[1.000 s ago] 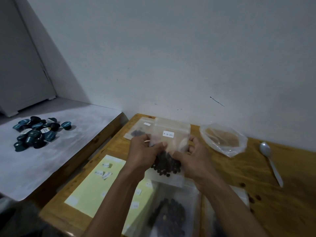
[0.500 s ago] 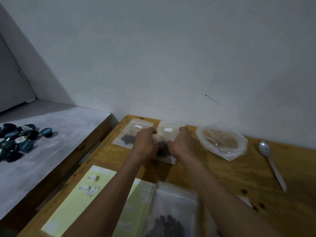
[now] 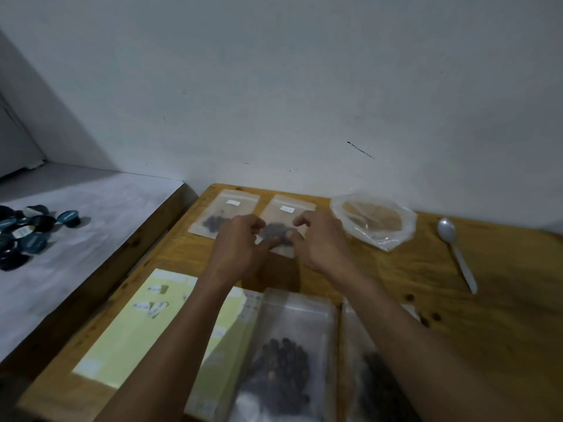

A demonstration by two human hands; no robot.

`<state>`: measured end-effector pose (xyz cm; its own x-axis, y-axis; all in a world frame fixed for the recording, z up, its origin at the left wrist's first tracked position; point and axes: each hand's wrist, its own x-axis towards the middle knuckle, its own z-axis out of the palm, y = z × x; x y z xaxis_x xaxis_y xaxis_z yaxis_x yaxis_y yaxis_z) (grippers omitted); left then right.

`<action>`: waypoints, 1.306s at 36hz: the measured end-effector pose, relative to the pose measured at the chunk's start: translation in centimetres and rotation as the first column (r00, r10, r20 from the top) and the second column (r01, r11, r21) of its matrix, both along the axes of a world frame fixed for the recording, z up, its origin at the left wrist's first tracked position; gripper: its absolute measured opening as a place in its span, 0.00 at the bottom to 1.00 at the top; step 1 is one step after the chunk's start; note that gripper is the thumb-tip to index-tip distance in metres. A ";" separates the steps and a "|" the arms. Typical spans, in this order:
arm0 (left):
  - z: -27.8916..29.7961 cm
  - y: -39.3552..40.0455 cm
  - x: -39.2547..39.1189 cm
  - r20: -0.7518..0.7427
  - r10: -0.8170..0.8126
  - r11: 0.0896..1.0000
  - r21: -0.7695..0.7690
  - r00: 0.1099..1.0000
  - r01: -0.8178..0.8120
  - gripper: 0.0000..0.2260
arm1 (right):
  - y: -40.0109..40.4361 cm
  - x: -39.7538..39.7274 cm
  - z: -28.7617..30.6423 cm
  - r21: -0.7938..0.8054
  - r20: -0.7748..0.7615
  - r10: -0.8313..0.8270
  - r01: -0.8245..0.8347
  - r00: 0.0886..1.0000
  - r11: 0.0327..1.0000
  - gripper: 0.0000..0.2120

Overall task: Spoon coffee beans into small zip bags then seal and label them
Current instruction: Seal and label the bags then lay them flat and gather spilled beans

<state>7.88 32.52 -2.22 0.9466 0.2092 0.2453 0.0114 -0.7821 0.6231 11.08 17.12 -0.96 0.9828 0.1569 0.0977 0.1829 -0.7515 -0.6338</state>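
Observation:
Two small labelled zip bags with coffee beans lie flat at the table's far edge: one (image 3: 229, 206) on the left, another (image 3: 288, 208) beside it. My left hand (image 3: 240, 245) and my right hand (image 3: 321, 242) hover over the second bag's lower half. Their fingers are loosely curled, with the tips touching its bottom edge and gripping nothing. Two larger clear bags of beans (image 3: 289, 354) (image 3: 377, 382) lie near me. A yellow label sheet (image 3: 134, 336) carrying small white labels lies at the left. A white plastic spoon (image 3: 454, 249) rests on the right.
A crumpled, open clear bag (image 3: 376, 222) sits right of the small bags. Loose beans (image 3: 409, 297) dot the wooden table (image 3: 502, 300). Dark coffee capsules (image 3: 27, 236) are piled on the grey surface to the left. A white wall stands right behind the table.
Both hands carried the labelled small bag from mid-air to the table's far edge, laid it flat beside the first bag, and loosened their hold.

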 end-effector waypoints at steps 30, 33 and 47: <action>1.6 -3.3 -13.4 -0.143 -0.080 0.639 -0.767 0.987 -0.059 0.12 | -6.2 -10.6 1.8 0.749 -0.096 0.128 -0.014 0.987 0.663 0.16; 2.6 -2.4 -14.2 -0.089 -0.093 0.475 -0.879 0.992 -0.034 0.12 | -5.2 -10.6 3.2 0.808 -0.097 0.185 -0.031 0.978 0.588 0.18; 3.4 7.7 -19.1 -0.104 0.456 0.373 -0.879 0.884 -0.296 0.09 | 4.8 -10.9 1.2 0.284 -0.103 0.371 -0.330 0.923 0.900 0.07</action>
<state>-11.24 40.19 1.22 0.6858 0.7080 -0.1686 0.0162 0.2167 0.9761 0.17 21.92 0.27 0.8745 0.4837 0.0367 0.2915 -0.4636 -0.8367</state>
